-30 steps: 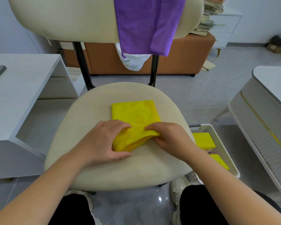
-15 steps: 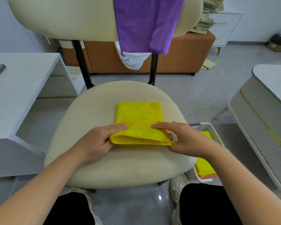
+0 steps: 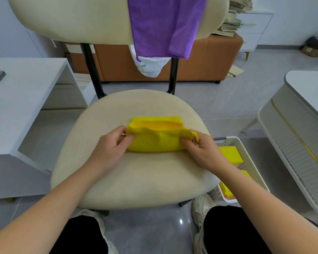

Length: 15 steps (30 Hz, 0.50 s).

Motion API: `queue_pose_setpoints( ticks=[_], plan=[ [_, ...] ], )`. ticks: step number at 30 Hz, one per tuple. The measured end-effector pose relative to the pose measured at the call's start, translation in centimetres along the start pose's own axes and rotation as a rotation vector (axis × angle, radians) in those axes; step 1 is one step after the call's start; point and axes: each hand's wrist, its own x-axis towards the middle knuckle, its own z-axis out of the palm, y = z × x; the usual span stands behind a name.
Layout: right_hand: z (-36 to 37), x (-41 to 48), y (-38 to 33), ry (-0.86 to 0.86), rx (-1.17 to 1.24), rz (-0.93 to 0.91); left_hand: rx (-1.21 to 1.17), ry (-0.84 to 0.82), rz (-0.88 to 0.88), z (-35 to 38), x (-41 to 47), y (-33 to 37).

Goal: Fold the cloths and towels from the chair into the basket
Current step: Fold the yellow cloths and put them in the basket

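Note:
A yellow cloth [image 3: 156, 138] lies on the beige chair seat [image 3: 136, 176], partly folded, its near half lifted and doubled toward the far edge. My left hand [image 3: 110, 149] pinches its left end and my right hand [image 3: 200, 149] pinches its right end. A purple towel [image 3: 165, 26] hangs over the chair back, with a white cloth [image 3: 151, 66] hanging behind it. The white basket [image 3: 246, 154] stands on the floor at the seat's right and holds folded yellow cloths [image 3: 229, 154].
A white desk [image 3: 20, 110] stands close on the left. A white ribbed cabinet [image 3: 297, 129] stands on the right beyond the basket. A brown sofa [image 3: 200, 61] is behind the chair. My knees and shoes sit under the seat's front edge.
Both hands have lifted the cloth's near edge and carried it away from me, so the cloth is now narrower front to back. The hands have moved apart to its two ends.

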Motion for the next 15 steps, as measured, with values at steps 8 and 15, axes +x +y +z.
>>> queue_pose_setpoints(
  ticks=[8, 15],
  plan=[
    [2.1, 4.1, -2.4, 0.253, -0.182, 0.373, 0.364, 0.253, -0.304, 3.1, 3.2, 1.8],
    [2.9, 5.3, -2.1, 0.284, -0.462, 0.418, 0.649, 0.259, -0.386, 3.4, 4.6, 1.6]
  ],
)
